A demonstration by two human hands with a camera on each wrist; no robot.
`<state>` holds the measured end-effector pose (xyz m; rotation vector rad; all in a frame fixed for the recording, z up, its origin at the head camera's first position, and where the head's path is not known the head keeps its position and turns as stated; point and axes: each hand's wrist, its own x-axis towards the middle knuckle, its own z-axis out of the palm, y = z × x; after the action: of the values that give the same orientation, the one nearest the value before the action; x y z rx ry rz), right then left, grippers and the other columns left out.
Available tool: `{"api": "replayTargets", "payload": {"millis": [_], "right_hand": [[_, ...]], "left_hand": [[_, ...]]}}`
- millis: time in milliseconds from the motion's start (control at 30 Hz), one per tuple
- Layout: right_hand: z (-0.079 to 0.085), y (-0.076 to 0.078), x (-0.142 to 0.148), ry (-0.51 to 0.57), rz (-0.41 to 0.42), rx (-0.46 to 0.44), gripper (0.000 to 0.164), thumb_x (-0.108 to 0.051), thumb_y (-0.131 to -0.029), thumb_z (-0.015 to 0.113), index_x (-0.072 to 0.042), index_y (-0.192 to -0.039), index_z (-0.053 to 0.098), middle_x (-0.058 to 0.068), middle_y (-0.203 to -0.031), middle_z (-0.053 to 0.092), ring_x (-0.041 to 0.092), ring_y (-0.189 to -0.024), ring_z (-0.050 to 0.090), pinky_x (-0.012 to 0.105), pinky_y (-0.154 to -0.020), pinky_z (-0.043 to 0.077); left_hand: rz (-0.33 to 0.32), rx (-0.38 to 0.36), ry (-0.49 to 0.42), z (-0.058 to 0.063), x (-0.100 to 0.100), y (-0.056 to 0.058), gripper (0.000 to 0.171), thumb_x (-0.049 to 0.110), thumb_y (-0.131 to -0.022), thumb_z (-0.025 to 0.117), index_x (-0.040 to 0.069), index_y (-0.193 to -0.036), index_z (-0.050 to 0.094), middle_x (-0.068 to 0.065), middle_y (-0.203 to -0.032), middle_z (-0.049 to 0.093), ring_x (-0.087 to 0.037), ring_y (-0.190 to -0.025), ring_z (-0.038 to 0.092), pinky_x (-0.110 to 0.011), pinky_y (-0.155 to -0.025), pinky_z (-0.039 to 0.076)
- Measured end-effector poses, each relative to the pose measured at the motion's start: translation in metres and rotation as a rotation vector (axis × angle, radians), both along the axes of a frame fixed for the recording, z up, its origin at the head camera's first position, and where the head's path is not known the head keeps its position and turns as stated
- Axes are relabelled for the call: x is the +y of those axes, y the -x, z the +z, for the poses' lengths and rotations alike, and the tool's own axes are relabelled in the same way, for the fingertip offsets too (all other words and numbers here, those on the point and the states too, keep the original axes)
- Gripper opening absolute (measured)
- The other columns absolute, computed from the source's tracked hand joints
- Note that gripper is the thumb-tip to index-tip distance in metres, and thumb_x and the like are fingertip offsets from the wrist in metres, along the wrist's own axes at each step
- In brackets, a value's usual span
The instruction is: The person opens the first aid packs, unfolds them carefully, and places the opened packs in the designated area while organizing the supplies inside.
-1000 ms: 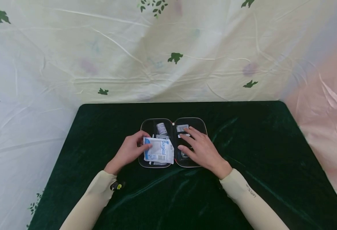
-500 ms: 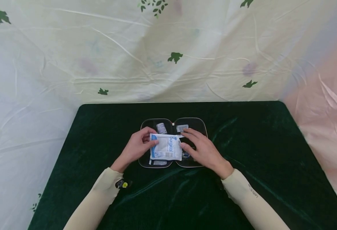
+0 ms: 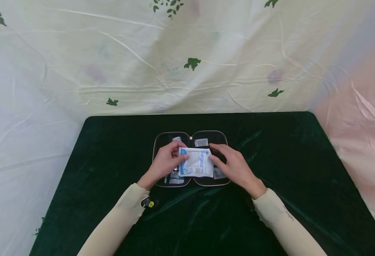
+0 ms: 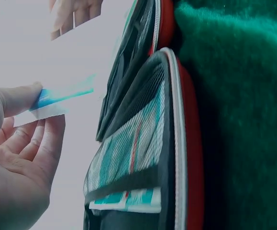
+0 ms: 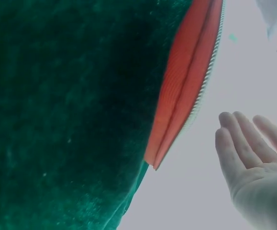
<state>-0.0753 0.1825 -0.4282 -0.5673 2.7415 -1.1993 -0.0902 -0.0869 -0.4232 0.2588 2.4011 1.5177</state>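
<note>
A white and blue packet printed "Surgical" is held over the middle of an unzipped, opened-out case. My left hand pinches the packet's left edge between thumb and fingers; the left wrist view shows this grip on the blue edge. At the packet's right edge, my right hand has its thumb against or very near the packet. Its fingers look extended and relaxed in the right wrist view. The case's red outer side shows there too. Glare washes out much of both wrist views.
Mesh pockets in the case hold several packaged items. A small sachet lies in the right half, and a clear packet in the left. Dark green velvet cloth covers the table, with a pale leaf-patterned curtain behind.
The packet has moved right, from over the left half to the middle of the case, with my left hand gripping it. My right hand has shifted slightly right, uncovering the small sachet.
</note>
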Motion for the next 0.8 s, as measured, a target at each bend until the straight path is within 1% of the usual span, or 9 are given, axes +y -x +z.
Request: {"api": "replayTargets", "payload": {"millis": [67,167,333,433,600,700,800], "right_hand": [[0.000,0.000,0.002,0.024,-0.005,-0.016,0.047,-0.030,-0.104,0.066,-0.010,-0.145,0.058,0.010,-0.132,0.066,0.022,-0.111,0.065,0.049,-0.096,0.055],[0.000,0.001,0.005,0.064,-0.010,-0.028,0.043,-0.024,-0.103,0.066,-0.008,-0.143,0.059,0.008,-0.121,0.070,0.017,-0.099,0.067,0.042,-0.087,0.058],[-0.002,0.001,0.010,0.106,-0.053,-0.044,0.034,-0.017,-0.103,0.067,-0.008,-0.136,0.065,0.004,-0.108,0.072,0.014,-0.087,0.066,0.032,-0.076,0.055],[-0.001,0.002,0.013,0.112,-0.084,-0.073,0.030,-0.015,-0.103,0.066,-0.009,-0.132,0.067,0.003,-0.104,0.072,0.015,-0.084,0.064,0.031,-0.074,0.054],[-0.003,0.005,0.018,0.115,-0.110,-0.135,0.030,-0.016,-0.103,0.065,-0.010,-0.132,0.067,0.004,-0.105,0.071,0.016,-0.088,0.066,0.032,-0.075,0.055],[-0.004,0.007,0.021,0.117,-0.118,-0.162,0.031,-0.016,-0.103,0.064,-0.009,-0.134,0.066,0.005,-0.106,0.071,0.017,-0.089,0.066,0.033,-0.076,0.055],[-0.007,0.009,0.025,0.108,-0.121,-0.181,0.032,-0.016,-0.104,0.063,-0.008,-0.135,0.065,0.006,-0.106,0.070,0.017,-0.089,0.066,0.033,-0.076,0.054]], "left_hand": [[0.003,-0.003,0.001,-0.001,0.005,0.001,0.024,0.013,-0.098,0.073,0.010,-0.120,0.065,-0.009,-0.109,0.072,-0.018,-0.086,0.071,-0.034,-0.078,0.061],[0.004,-0.005,-0.011,-0.003,0.013,0.002,0.024,0.013,-0.097,0.074,0.010,-0.120,0.065,-0.008,-0.107,0.071,-0.017,-0.084,0.071,-0.034,-0.076,0.061],[-0.012,-0.014,-0.040,-0.004,0.023,0.004,0.026,0.013,-0.098,0.073,0.010,-0.122,0.064,-0.009,-0.109,0.071,-0.016,-0.085,0.072,-0.033,-0.076,0.062],[-0.025,-0.012,-0.043,-0.005,0.027,0.004,0.029,0.014,-0.098,0.074,0.009,-0.124,0.064,-0.009,-0.109,0.071,-0.016,-0.085,0.072,-0.033,-0.076,0.061],[-0.045,0.008,-0.036,-0.007,0.030,0.005,0.038,0.015,-0.098,0.074,0.008,-0.133,0.062,-0.011,-0.115,0.069,-0.017,-0.088,0.072,-0.032,-0.077,0.061],[-0.053,0.034,-0.030,-0.009,0.030,0.005,0.046,0.013,-0.097,0.074,0.006,-0.140,0.058,-0.013,-0.124,0.067,-0.020,-0.096,0.072,-0.034,-0.081,0.061],[-0.057,0.099,0.023,-0.010,0.030,0.004,0.050,0.014,-0.096,0.075,0.007,-0.143,0.057,-0.012,-0.135,0.063,-0.022,-0.110,0.068,-0.037,-0.091,0.059]]}}
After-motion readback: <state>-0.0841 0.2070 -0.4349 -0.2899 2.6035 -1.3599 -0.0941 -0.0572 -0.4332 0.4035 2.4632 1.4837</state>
